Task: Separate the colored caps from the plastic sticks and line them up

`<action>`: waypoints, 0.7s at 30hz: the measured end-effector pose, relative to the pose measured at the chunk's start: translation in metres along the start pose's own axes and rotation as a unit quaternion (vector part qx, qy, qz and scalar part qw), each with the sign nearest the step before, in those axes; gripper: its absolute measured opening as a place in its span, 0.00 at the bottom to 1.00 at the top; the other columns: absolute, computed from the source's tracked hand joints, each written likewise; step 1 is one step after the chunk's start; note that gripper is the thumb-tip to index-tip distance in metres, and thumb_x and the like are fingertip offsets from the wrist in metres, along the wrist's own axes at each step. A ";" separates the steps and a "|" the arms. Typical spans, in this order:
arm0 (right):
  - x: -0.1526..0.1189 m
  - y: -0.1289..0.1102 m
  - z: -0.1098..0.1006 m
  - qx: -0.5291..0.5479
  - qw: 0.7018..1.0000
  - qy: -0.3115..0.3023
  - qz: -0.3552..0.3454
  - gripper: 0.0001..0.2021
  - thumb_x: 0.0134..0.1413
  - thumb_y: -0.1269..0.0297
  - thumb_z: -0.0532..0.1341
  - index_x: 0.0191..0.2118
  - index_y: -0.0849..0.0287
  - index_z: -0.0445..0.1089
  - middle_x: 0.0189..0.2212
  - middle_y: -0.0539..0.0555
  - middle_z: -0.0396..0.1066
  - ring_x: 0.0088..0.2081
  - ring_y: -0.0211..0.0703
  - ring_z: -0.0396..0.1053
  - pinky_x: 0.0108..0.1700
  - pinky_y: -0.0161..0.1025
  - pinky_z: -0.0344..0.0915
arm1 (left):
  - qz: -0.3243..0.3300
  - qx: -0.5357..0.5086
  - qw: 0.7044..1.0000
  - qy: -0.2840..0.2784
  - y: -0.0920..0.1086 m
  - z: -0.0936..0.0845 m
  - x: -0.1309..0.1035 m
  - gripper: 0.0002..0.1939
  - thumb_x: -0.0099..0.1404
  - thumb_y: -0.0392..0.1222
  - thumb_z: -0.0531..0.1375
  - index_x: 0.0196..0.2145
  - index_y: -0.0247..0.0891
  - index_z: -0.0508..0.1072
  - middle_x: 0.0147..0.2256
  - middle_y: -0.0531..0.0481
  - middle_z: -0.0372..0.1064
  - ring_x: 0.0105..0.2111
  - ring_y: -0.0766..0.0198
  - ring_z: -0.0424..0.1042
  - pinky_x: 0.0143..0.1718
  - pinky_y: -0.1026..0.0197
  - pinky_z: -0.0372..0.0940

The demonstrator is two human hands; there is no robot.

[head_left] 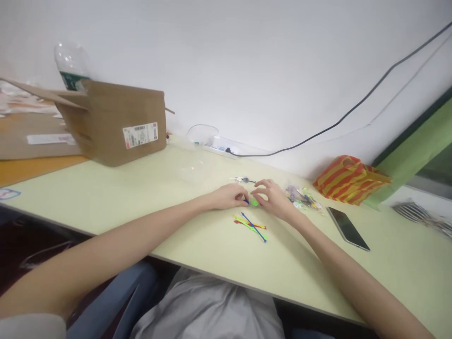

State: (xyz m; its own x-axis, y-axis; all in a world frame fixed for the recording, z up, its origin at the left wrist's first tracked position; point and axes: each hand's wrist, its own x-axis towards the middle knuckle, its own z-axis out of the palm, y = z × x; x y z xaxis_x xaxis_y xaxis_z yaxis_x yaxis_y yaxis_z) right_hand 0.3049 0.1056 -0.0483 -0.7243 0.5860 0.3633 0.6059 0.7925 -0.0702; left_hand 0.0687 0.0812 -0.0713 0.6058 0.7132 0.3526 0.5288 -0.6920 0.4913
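My left hand [228, 196] has its grip drawn nearly together at a small blue piece [246, 201]; my right hand [273, 198] curls, fingers slightly parted, by a small bright-green piece [254, 203]. I cannot tell whether either is pinched. Both lie low over the pale-green surface [197, 235], beyond the crossed thin coloured sticks [251, 226]. Light fingertip pressure and wrists clear of those sticks suit such tiny parts.

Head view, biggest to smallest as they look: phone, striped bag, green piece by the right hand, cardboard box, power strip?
1. Cardboard box
2. Striped bag
3. Phone
4. Power strip
5. Green piece
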 end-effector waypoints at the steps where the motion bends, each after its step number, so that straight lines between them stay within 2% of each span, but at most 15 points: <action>1: 0.007 0.006 0.000 -0.021 1.000 -0.004 0.022 0.12 0.67 0.62 0.59 0.49 0.55 0.79 0.51 0.62 0.73 0.54 0.57 0.67 0.57 0.55 0.63 | 0.001 0.012 1.000 0.000 0.000 0.000 0.001 0.10 0.65 0.48 0.64 0.39 0.41 0.80 0.27 0.51 0.69 0.30 0.60 0.68 0.35 0.60 0.59; 4: 0.031 0.024 0.005 -0.070 0.992 -0.036 0.097 0.20 0.66 0.61 0.60 0.61 0.58 0.70 0.49 0.62 0.75 0.54 0.58 0.68 0.56 0.52 0.63 | 0.010 0.049 0.999 -0.002 0.001 -0.001 0.001 0.11 0.66 0.48 0.63 0.41 0.40 0.80 0.28 0.51 0.69 0.33 0.59 0.69 0.36 0.60 0.60; 6: 0.047 0.032 0.013 -0.058 0.988 -0.071 0.127 0.27 0.65 0.57 0.61 0.66 0.62 0.63 0.51 0.64 0.75 0.52 0.55 0.70 0.54 0.46 0.65 | 0.016 0.076 0.997 -0.009 0.003 -0.001 0.001 0.11 0.67 0.48 0.62 0.42 0.40 0.79 0.29 0.50 0.69 0.35 0.58 0.69 0.37 0.61 0.59; 8: 0.061 0.037 0.021 -0.043 0.984 -0.100 0.144 0.28 0.65 0.55 0.62 0.65 0.63 0.64 0.52 0.65 0.74 0.50 0.52 0.72 0.50 0.41 0.65 | 0.020 0.099 0.995 -0.016 0.003 -0.002 0.001 0.11 0.68 0.48 0.62 0.42 0.40 0.78 0.30 0.50 0.69 0.35 0.59 0.69 0.37 0.61 0.59; 10: 0.071 0.040 0.027 -0.046 0.982 -0.114 0.144 0.21 0.64 0.55 0.61 0.58 0.61 0.71 0.51 0.63 0.74 0.48 0.50 0.73 0.47 0.40 0.64 | 0.022 0.112 0.993 -0.019 0.002 -0.002 0.001 0.12 0.68 0.49 0.61 0.42 0.39 0.78 0.31 0.50 0.69 0.34 0.59 0.69 0.37 0.61 0.59; 13: 0.076 0.045 0.031 -0.058 0.982 -0.108 0.140 0.12 0.64 0.60 0.60 0.47 0.58 0.77 0.47 0.59 0.76 0.46 0.49 0.72 0.44 0.39 0.63 | 0.024 0.109 0.993 -0.026 -0.001 -0.002 0.001 0.13 0.68 0.50 0.61 0.44 0.40 0.78 0.31 0.50 0.69 0.36 0.58 0.69 0.39 0.61 0.59; 15: 0.074 0.049 0.032 -0.059 0.983 -0.097 0.144 0.09 0.63 0.64 0.60 0.44 0.57 0.77 0.45 0.57 0.77 0.45 0.48 0.72 0.43 0.39 0.62 | 0.020 0.100 0.994 -0.032 -0.002 -0.003 0.001 0.15 0.69 0.51 0.61 0.45 0.40 0.77 0.31 0.50 0.70 0.36 0.58 0.70 0.40 0.61 0.60; 17: 0.071 0.053 0.032 -0.057 0.983 -0.090 0.148 0.09 0.62 0.66 0.60 0.45 0.57 0.76 0.44 0.57 0.77 0.44 0.47 0.72 0.43 0.39 0.62 | 0.013 0.091 0.995 -0.037 -0.003 -0.004 0.001 0.16 0.70 0.53 0.60 0.47 0.40 0.77 0.32 0.50 0.71 0.36 0.58 0.70 0.40 0.60 0.60; 21: 0.073 0.055 0.038 -0.043 0.988 -0.061 0.133 0.20 0.62 0.66 0.61 0.60 0.57 0.68 0.50 0.60 0.73 0.46 0.48 0.72 0.45 0.39 0.63 | 0.012 0.080 0.997 -0.018 -0.007 -0.007 0.001 0.18 0.75 0.50 0.53 0.50 0.39 0.76 0.41 0.45 0.74 0.41 0.58 0.72 0.43 0.60 0.62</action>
State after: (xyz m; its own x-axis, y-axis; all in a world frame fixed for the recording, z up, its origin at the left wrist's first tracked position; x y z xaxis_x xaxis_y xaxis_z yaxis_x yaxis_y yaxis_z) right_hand 0.2733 0.1979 -0.0607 -0.5676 0.7913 0.2274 0.8016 0.5941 -0.0666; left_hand 0.0617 0.0874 -0.0684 0.6379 0.6943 0.3330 0.6005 -0.7193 0.3494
